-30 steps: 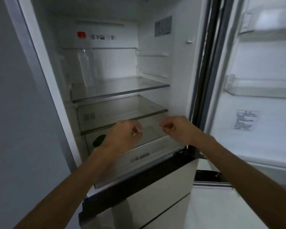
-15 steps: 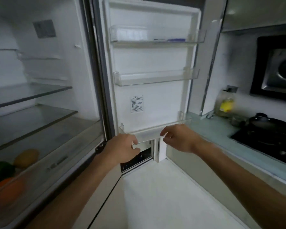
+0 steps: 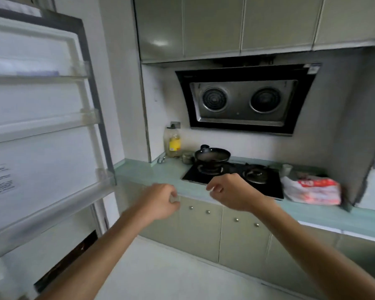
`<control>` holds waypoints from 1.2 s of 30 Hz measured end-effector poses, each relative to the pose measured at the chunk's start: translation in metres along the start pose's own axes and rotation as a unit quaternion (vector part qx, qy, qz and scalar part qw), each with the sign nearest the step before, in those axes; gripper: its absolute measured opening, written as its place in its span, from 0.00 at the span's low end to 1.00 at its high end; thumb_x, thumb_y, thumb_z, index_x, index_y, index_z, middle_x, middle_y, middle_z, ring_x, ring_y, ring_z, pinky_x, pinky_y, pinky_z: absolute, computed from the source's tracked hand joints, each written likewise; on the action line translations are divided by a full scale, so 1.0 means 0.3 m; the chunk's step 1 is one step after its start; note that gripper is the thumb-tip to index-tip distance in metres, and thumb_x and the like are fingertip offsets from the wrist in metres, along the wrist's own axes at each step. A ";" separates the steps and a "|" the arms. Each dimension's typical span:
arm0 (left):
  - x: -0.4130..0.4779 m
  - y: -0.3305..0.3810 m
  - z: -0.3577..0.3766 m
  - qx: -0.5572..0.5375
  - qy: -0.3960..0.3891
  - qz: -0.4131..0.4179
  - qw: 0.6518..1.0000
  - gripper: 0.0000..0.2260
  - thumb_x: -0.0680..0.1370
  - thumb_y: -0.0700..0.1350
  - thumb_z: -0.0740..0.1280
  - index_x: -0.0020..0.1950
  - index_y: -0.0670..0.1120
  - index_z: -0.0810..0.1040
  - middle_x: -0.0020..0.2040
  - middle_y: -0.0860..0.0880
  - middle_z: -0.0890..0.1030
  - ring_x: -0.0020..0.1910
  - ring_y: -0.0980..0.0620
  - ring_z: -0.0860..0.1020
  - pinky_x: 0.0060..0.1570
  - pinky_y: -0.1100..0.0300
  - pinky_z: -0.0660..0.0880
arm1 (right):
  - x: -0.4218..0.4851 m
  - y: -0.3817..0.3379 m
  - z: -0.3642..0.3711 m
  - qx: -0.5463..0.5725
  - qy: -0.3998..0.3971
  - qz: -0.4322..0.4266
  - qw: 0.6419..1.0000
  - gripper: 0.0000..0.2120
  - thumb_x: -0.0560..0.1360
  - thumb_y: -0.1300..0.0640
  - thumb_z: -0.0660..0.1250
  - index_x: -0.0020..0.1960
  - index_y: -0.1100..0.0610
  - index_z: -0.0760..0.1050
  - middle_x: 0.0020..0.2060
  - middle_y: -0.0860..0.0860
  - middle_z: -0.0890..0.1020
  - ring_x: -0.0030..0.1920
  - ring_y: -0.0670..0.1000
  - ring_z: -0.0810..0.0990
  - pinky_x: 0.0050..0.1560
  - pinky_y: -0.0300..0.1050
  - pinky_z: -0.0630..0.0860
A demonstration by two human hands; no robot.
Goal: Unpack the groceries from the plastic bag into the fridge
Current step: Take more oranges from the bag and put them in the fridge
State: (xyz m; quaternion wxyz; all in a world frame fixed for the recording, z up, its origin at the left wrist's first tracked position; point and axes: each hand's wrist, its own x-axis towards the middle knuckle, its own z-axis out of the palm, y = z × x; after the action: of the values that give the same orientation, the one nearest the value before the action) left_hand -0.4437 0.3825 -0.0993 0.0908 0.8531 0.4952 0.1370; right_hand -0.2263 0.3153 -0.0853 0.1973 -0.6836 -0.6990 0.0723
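Note:
A red and white plastic bag (image 3: pixel 312 190) lies on the pale green counter (image 3: pixel 152 173) to the right of the hob. The open fridge door (image 3: pixel 41 126) with its clear door shelves fills the left side; the fridge's inside is out of view. My left hand (image 3: pixel 158 201) hangs in the air before the counter's front edge, fingers curled loosely, holding nothing. My right hand (image 3: pixel 227 191) is level with it, just in front of the hob, fingers half curled and empty. The bag is well to the right of both hands.
A black gas hob (image 3: pixel 232 176) carries a dark wok (image 3: pixel 212 155) on its left burner. An oil bottle (image 3: pixel 174 144) stands in the counter's back corner. A range hood (image 3: pixel 245 98) and wall cabinets hang above. Base cabinets with small knobs (image 3: pixel 204 226) sit below.
The view has swung right from the fridge's inside, past the open door, to the counter and hob. Both hands travelled along with it, still empty and loosely curled.

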 end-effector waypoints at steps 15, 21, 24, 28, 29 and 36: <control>0.494 0.942 0.461 -0.038 -0.080 0.195 0.977 0.12 0.74 0.52 0.67 0.56 0.53 0.80 0.47 0.55 0.85 0.50 0.53 0.81 0.47 0.58 0.77 | -0.336 0.979 -0.314 -0.016 0.090 0.205 0.975 0.15 0.76 0.58 0.67 0.62 0.54 0.77 0.55 0.51 0.82 0.54 0.50 0.80 0.57 0.46 0.78; 0.674 1.143 0.627 -0.052 -0.108 0.239 0.964 0.12 0.74 0.52 0.67 0.57 0.54 0.80 0.46 0.56 0.84 0.51 0.53 0.80 0.49 0.57 0.76 | -0.339 1.243 -0.344 -0.013 0.104 0.258 0.961 0.16 0.76 0.57 0.67 0.63 0.52 0.76 0.55 0.49 0.82 0.54 0.49 0.79 0.56 0.45 0.78; 0.798 1.208 0.713 -0.055 -0.125 0.251 0.958 0.13 0.73 0.52 0.67 0.57 0.54 0.80 0.47 0.57 0.83 0.51 0.54 0.80 0.49 0.57 0.76 | -0.295 1.373 -0.343 -0.013 0.099 0.283 0.954 0.16 0.75 0.56 0.66 0.63 0.51 0.76 0.55 0.49 0.82 0.55 0.49 0.79 0.57 0.46 0.77; 1.009 1.271 0.814 -0.062 -0.139 0.264 0.952 0.12 0.74 0.52 0.67 0.56 0.54 0.80 0.47 0.57 0.83 0.51 0.54 0.80 0.50 0.56 0.77 | -0.186 1.559 -0.342 -0.014 0.099 0.314 0.944 0.16 0.76 0.57 0.66 0.63 0.51 0.76 0.55 0.50 0.82 0.55 0.50 0.80 0.58 0.47 0.77; 1.069 1.283 0.835 -0.062 -0.141 0.268 0.951 0.12 0.74 0.52 0.67 0.56 0.54 0.81 0.47 0.56 0.84 0.51 0.54 0.80 0.50 0.56 0.77 | -0.149 1.605 -0.344 -0.015 0.098 0.320 0.942 0.16 0.76 0.57 0.66 0.63 0.51 0.76 0.55 0.50 0.82 0.55 0.50 0.80 0.58 0.47 0.78; 1.487 1.370 0.974 -0.060 -0.164 0.292 0.940 0.12 0.75 0.51 0.66 0.58 0.54 0.79 0.50 0.54 0.84 0.52 0.51 0.81 0.50 0.54 0.78 | 0.141 1.905 -0.354 -0.002 0.079 0.344 0.936 0.16 0.76 0.57 0.66 0.63 0.52 0.77 0.56 0.51 0.82 0.53 0.51 0.81 0.57 0.47 0.78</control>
State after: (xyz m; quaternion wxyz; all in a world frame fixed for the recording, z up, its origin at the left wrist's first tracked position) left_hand 0.1985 0.5621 -0.1919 0.1778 0.9638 0.1935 0.0452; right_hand 0.3438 0.3705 -0.1929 0.2133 -0.8860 -0.4039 0.0799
